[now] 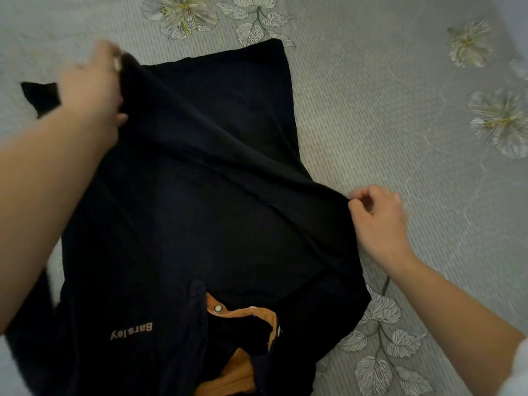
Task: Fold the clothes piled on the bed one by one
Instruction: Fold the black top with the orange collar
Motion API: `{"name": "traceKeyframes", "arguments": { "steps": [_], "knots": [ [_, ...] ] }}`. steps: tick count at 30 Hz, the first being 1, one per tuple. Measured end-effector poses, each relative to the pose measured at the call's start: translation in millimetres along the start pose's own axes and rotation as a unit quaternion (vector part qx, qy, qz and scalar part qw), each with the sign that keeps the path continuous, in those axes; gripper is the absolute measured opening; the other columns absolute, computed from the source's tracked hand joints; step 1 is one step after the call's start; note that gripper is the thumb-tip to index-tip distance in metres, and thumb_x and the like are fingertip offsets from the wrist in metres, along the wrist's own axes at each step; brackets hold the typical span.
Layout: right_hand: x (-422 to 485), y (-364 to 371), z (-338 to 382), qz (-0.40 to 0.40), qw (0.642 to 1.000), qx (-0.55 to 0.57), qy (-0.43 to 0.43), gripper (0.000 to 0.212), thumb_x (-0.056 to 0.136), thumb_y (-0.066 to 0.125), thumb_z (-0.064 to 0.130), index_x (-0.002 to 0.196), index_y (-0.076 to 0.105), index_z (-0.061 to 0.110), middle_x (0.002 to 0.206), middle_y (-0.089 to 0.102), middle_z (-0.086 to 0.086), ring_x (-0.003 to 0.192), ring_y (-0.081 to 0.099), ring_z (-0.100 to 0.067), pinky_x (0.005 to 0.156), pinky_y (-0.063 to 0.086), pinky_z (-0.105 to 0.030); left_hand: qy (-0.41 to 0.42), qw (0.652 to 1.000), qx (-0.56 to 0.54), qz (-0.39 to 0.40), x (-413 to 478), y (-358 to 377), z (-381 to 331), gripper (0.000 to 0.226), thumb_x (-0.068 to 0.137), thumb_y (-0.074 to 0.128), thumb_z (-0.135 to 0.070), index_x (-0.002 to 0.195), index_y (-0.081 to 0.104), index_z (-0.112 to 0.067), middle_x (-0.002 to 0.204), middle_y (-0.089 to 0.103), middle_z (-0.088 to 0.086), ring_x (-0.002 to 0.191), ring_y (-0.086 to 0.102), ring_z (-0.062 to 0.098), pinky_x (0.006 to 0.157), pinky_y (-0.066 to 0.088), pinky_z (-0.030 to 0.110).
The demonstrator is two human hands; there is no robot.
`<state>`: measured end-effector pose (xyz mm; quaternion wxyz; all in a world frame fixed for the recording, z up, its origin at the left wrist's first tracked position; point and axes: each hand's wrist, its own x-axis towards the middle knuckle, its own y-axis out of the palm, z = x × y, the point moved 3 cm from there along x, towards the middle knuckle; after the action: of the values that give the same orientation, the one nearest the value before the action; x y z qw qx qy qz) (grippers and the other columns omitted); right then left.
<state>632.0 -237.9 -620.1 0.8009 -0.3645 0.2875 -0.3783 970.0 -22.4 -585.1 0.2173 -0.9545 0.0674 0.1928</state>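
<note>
On the grey ribbed cover of the bed [400, 95], printed with pale flowers [498, 121] and leaves, lies the black soft-knit polo shirt [200, 195], with its collar end nearest you and its far end stretched away. Your left hand [91, 87] is clenched round a bunch of cloth at the far left, raising it off the cover; motion blur hides the exact finger placement. Your right hand [380, 221] pinches the shirt's right edge between thumb and forefinger, so a taut ridge runs diagonally between the two grips. Expect the fabric to be light, limp and a little stretchy: it drapes in smooth, rounded creases, sags wherever it is unsupported, and will not keep a line unless you lay it flat. Take it at seams and edges, as you are doing, and not mid-panel, where it would only bunch. The orange collar lining [245, 312] looks thicker and firmer, and the white snap studs [218, 309] are the only hard parts. The tan lettering [132, 331] sits flat on the chest.
</note>
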Motion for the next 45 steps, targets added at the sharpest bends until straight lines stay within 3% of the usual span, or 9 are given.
{"name": "traceKeyframes", "arguments": {
  "steps": [5,8,14,18,23,26,29,38,45],
  "knots": [
    [-15.4,4.4,15.1,-0.056,0.989,-0.045,-0.129,0.01,0.086,0.058,0.017,0.096,0.057,0.015,0.095,0.05,0.006,0.096,0.044,-0.014,0.089,0.03,-0.032,-0.054,0.985,0.137,-0.088,-3.1,6.1,54.6,0.059,0.083,0.06,-0.04,0.136,0.041,-0.022,0.142,0.037,0.01,0.122,0.044,0.027,0.104,0.041,0.041],
    [-31.1,19.4,26.1,0.021,0.956,-0.133,-0.262,0.021,0.082,0.059,0.035,0.094,0.059,0.018,0.089,0.049,0.01,0.087,0.045,-0.011,0.079,0.019,-0.024,-0.101,0.992,-0.006,-0.08,3.1,8.6,70.6,0.056,0.085,0.064,-0.03,0.135,0.041,-0.018,0.121,0.052,0.005,0.094,0.058,0.014,0.074,0.053,0.028],
    [-27.5,18.8,26.6,0.054,0.964,-0.07,-0.25,0.013,0.083,0.06,0.019,0.085,0.071,0.015,0.078,0.064,0.008,0.077,0.059,-0.012,0.08,0.028,-0.028,-0.052,0.993,-0.098,-0.034,11.0,18.2,49.6,0.013,0.082,0.062,-0.019,0.072,0.054,-0.021,0.066,0.051,-0.005,0.044,0.046,0.002,0.043,0.038,0.018],
    [-24.9,7.5,33.9,0.114,0.964,-0.016,-0.238,0.029,0.078,0.048,0.025,0.07,0.072,0.01,0.067,0.065,0.004,0.065,0.058,-0.011,0.068,0.048,-0.036,0.118,0.982,-0.012,-0.145,4.9,-5.2,33.0,0.017,0.067,0.06,-0.028,0.084,0.056,-0.026,0.08,0.058,-0.006,0.07,0.055,0.005,0.077,0.054,0.027],
    [-39.9,23.5,47.8,0.114,0.936,-0.116,-0.312,0.039,0.085,0.048,0.031,0.108,0.071,0.011,0.108,0.066,-0.003,0.102,0.06,-0.021,0.087,0.048,-0.036,0.141,0.953,0.233,-0.134,-30.8,1.6,65.5,0.065,0.086,0.054,-0.036,0.143,0.028,-0.02,0.149,0.021,0.015,0.135,0.024,0.033,0.108,0.025,0.045],
    [-55.1,49.8,53.8,0.177,0.902,-0.191,-0.343,0.054,0.093,0.037,0.043,0.143,0.043,0.026,0.154,0.033,-0.003,0.144,0.026,-0.021,0.116,0.024,-0.038,0.187,0.896,0.402,0.011,-46.6,14.0,94.9,0.061,0.096,0.039,-0.049,0.15,0.016,-0.032,0.16,-0.005,0.006,0.146,-0.005,0.028,0.113,0.007,0.055],
    [-60.1,72.2,39.4,0.254,0.868,-0.287,-0.317,0.059,0.095,0.012,0.057,0.147,-0.013,0.045,0.158,-0.023,0.005,0.143,-0.028,-0.016,0.119,-0.01,-0.039,0.149,0.851,0.494,0.095,-46.5,5.3,123.7,0.065,0.096,0.02,-0.06,0.151,-0.005,-0.038,0.16,-0.016,-0.002,0.146,-0.015,0.025,0.115,-0.002,0.055],
    [-84.1,84.2,72.6,0.196,0.893,-0.272,-0.3,0.062,0.097,0.033,0.044,0.152,0.014,0.024,0.162,0.001,-0.001,0.145,-0.016,-0.011,0.117,-0.013,-0.036,0.207,0.89,0.406,0.003,-80.2,-87.0,144.3,0.057,0.099,0.036,-0.038,0.152,0.015,-0.028,0.161,0.001,0.005,0.148,-0.006,0.022,0.117,-0.001,0.044],
    [-163.2,150.3,151.2,0.273,0.838,-0.205,-0.426,0.065,0.095,0.04,0.043,0.152,0.019,0.022,0.161,0.011,-0.001,0.149,-0.002,-0.014,0.118,-0.008,-0.032,-0.055,0.961,0.181,-0.202,-112.0,-200.8,203.4,0.053,0.096,0.05,-0.026,0.144,0.035,-0.007,0.145,0.032,0.022,0.132,0.033,0.034,0.111,0.022,0.038]
  ]
}}
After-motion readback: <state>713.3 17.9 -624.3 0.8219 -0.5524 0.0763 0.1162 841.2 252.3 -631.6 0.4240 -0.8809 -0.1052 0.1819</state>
